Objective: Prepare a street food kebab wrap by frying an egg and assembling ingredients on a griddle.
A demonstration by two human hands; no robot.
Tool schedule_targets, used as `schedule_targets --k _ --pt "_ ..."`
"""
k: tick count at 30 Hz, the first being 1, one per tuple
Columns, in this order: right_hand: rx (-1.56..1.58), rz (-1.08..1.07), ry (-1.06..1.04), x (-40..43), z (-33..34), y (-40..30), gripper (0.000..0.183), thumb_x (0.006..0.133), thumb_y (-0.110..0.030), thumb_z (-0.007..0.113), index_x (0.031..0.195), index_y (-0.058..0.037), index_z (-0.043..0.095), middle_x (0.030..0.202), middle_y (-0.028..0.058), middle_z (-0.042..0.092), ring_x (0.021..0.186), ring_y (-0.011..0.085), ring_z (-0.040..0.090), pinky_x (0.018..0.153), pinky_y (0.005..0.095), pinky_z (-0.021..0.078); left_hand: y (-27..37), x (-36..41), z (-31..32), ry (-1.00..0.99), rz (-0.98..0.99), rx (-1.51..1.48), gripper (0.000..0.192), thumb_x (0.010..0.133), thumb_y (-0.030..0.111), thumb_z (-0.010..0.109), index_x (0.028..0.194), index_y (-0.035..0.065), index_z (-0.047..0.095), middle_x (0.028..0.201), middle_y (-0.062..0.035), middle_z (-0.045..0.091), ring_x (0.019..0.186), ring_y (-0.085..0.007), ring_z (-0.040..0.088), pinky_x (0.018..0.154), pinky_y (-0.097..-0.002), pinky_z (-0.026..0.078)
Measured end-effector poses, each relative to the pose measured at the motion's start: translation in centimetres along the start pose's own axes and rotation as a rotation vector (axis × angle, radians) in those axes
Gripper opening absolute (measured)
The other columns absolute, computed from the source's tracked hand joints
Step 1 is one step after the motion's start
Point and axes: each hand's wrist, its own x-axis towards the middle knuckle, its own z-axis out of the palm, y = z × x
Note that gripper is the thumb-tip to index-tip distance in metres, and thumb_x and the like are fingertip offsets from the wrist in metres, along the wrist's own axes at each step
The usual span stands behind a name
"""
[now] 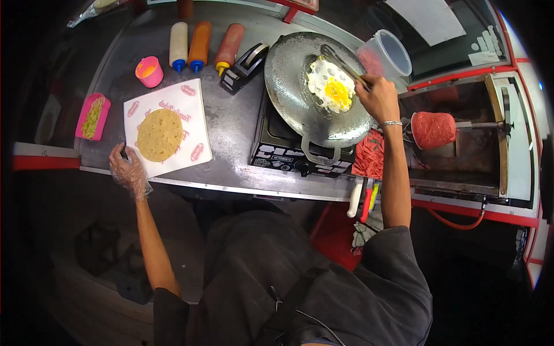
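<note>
My right hand (379, 96) grips a pair of dark tongs (339, 62) by the handle end; their tips reach over the round metal griddle pan (283, 78) at the upper edge of a fried egg (332, 86). The egg's white is spread out around a bright yolk. On the left, my left hand (130, 168), in a clear plastic glove, lies at the lower left corner of printed white wrapping paper (197, 129). Whether its fingers pinch the paper is unclear. A flat round tortilla (160, 135) rests on that paper.
Three squeeze bottles (199, 45), a tape dispenser (245, 67), a pink cup (149, 72) and a pink tray of chopped greens (93, 117) stand around the paper. Right of the gas stove (285, 160) are shredded red food (369, 153), knives (355, 198), a plastic tub (385, 52) and a meat spit (433, 129).
</note>
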Motion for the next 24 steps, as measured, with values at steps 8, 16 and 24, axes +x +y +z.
schedule_targets --k 8,16,24 --pt "-0.097 0.102 -0.036 0.1 -0.2 3.1 0.027 0.085 -0.029 0.07 0.097 -0.0072 0.08 0.083 0.0251 0.072 0.082 0.0436 0.072 0.081 0.0503 0.0578 -0.1 0.1 -0.1 -0.017 -0.02 0.0 0.028 0.097 0.025 0.064 0.118 0.0067 0.07 0.121 -0.0132 0.068 0.114 -0.0344 0.064 0.097 -0.0464 0.05" --pt "-0.071 0.091 0.032 -0.3 0.2 3.6 0.029 0.085 -0.031 0.071 0.099 -0.0067 0.08 0.086 0.0247 0.073 0.083 0.0436 0.072 0.082 0.0501 0.058 0.4 0.2 -0.2 -0.028 -0.022 -0.005 0.027 0.096 0.024 0.064 0.115 0.0056 0.07 0.12 -0.0126 0.068 0.111 -0.0342 0.065 0.094 -0.0461 0.051" --pt "-0.028 0.218 0.029 -2.8 -1.7 5.9 0.029 0.084 -0.031 0.07 0.098 -0.0068 0.08 0.084 0.0235 0.073 0.084 0.0422 0.072 0.084 0.048 0.0575 0.1 0.2 0.0 -0.019 -0.029 -0.013 0.026 0.096 0.023 0.064 0.114 0.0053 0.071 0.118 -0.0119 0.069 0.11 -0.0338 0.066 0.094 -0.0451 0.052"
